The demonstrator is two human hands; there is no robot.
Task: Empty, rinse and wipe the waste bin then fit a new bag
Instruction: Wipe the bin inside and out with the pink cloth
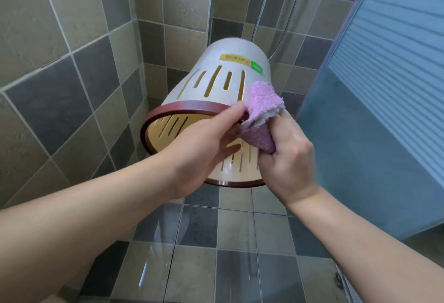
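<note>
the left hand [204, 144] had its grip closed on the dark red rim of the waste bin [225, 81], thumb over the edge, holding it tipped in mid-air at the centre of the frame; the right hand [287, 156] gripped a bunched pink cloth [263, 112] against the rim. held by the rim alone, the bin could probably have slipped onto the wet tiled floor [235, 242], or the cloth could have snagged in the wall slots. counted: one bin, one cloth, two hands, no bag in sight.
</note>
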